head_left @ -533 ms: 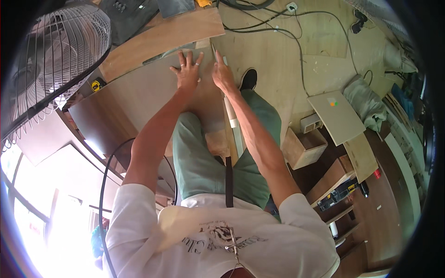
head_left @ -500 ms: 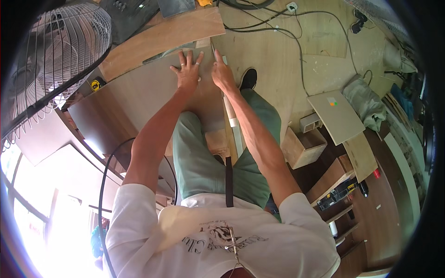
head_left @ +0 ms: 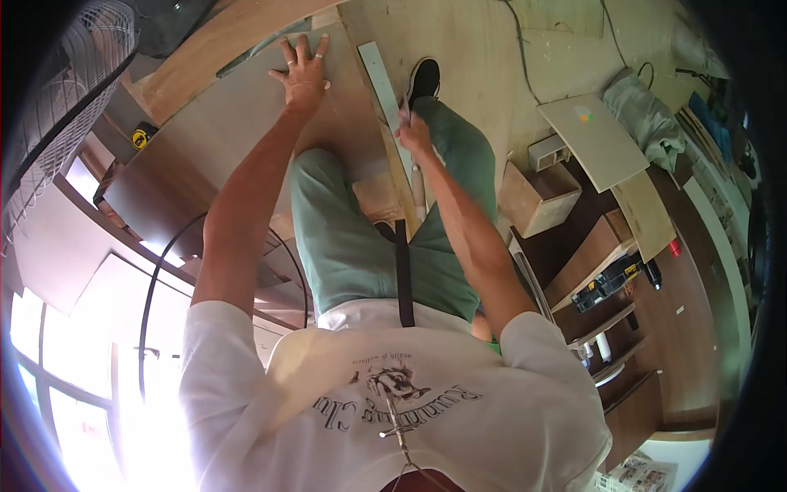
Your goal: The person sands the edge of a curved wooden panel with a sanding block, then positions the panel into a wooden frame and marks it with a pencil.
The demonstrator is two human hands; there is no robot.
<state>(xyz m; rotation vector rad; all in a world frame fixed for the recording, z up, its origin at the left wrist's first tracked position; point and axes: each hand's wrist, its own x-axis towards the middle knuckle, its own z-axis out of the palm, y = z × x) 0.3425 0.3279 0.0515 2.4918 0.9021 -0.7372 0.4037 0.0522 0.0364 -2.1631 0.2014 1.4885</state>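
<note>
Left hand: fingers spread wide, palm flat on the brown panel; grasping nothing. Position on the panel unchanged from half a second ago.

Right hand: at 4 o'clock from the left, slightly blurred; fingers closed round a slim pale tool, its kind not clear, tip toward 12 o'clock. Changed: half a second ago this hand is up at the panel's right edge, level with the left; now it is nearer the body, beside the right knee, the tool apart from the panel. In judgement, a pause in contact along that edge, the panel remaining steadied by one palm.

Panel: beneath the left hand, spreading toward 8 o'clock and down to the left knee.

Pale strip: just beside the panel's right edge, at 11 o'clock from the right hand; more of it exposed than before.

Outward, from the left hand: wooden board, 10 o'clock; yellow-and-black tape measure, 8 o'clock; wire-guarded fan, 9 o'clock.

Outward, from the right hand: light board, 3 o'clock; open wooden box, 4 o'clock; cordless drill, 4 o'clock, farther off.
</note>
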